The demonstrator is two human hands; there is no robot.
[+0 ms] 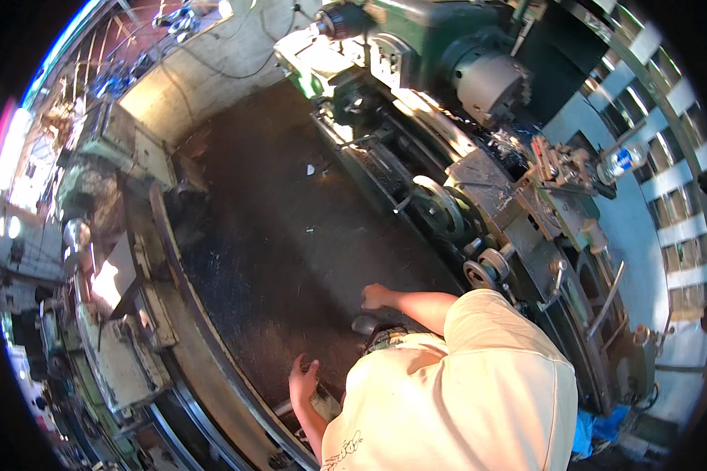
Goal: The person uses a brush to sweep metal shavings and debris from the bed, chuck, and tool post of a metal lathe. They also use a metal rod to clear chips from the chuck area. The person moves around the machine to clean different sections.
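My left hand [303, 378] hangs low beside my body, near the edge of the left machine's tray. Its fingers are apart and nothing is in them. Ahead of my beige shirt [456, 392], my right hand [377, 297] is curled into a loose fist over the dark floor [291, 212]. No object shows in that fist. Neither hand touches a machine. Nearest on the right is a lathe with a large handwheel [440, 206] and a smaller handwheel [487, 269] on its carriage.
The right lathe carries a big chuck [489, 81] and metal shavings. A plastic bottle [622, 161] stands behind its tool post. Along the left runs another machine with a long curved tray edge [204, 322]. A pale wall panel [161, 94] closes off the far end.
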